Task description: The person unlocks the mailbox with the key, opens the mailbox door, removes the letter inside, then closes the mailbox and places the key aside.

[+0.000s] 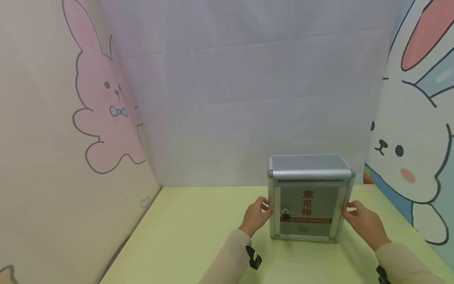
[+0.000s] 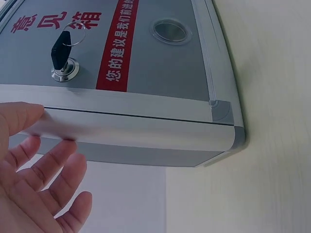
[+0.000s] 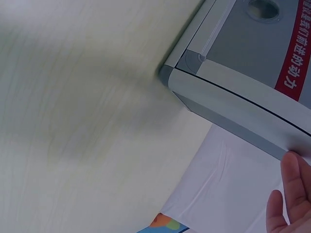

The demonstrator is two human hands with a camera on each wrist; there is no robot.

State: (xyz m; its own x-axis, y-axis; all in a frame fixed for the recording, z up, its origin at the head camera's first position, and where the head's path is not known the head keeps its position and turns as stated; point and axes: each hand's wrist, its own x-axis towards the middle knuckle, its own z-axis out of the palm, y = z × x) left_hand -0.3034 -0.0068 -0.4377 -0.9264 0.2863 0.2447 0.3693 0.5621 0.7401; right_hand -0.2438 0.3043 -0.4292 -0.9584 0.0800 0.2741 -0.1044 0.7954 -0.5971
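Toward the right of the table [image 1: 198,228], a metal-framed box [image 1: 308,199] stands upright, the left grip [image 1: 254,216] and right grip [image 1: 366,224] each pinching one side. It looks stiff, probably moderately light, its smooth rounded side rails [image 2: 146,128] slightly slippery but likely the best hold. Its back and contents are hidden; the right wrist view cuts off the right thumb.

A pink cartoon rabbit [image 1: 97,106] is at my left, a white cartoon rabbit [image 1: 420,161] at my right. Behind my table [image 1: 191,228] hangs a creased backdrop [image 1: 227,102].
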